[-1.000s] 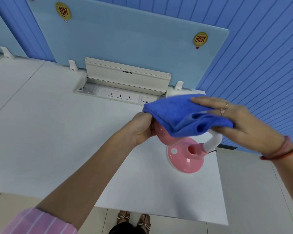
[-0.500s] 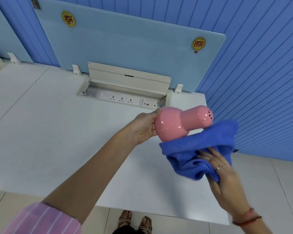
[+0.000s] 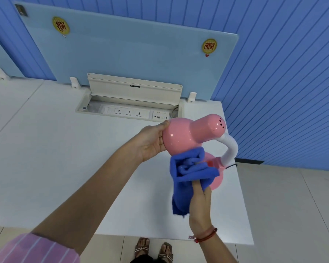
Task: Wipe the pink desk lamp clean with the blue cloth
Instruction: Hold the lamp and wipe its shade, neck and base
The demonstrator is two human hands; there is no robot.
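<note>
The pink desk lamp [image 3: 190,133] stands near the right end of the white desk, its glossy shade tilted sideways on a white flexible neck [image 3: 231,149]. My left hand [image 3: 152,141] grips the wide rim of the shade from the left. My right hand [image 3: 199,202] holds the bunched blue cloth [image 3: 186,171] pressed up against the underside of the shade, in front of the pink round base [image 3: 217,179]. The cloth hides my right fingers and most of the base.
An open socket box [image 3: 129,111] with its lid raised sits in the white desk [image 3: 55,158] behind the lamp. A light-blue partition panel [image 3: 131,54] rises at the desk's back edge. The desk's right edge lies just past the lamp; tiled floor and my sandalled feet [image 3: 153,250] are below.
My right hand has carried the cloth from on top of the shade, down its right side, to underneath it. My left hand keeps holding the shade rim.
</note>
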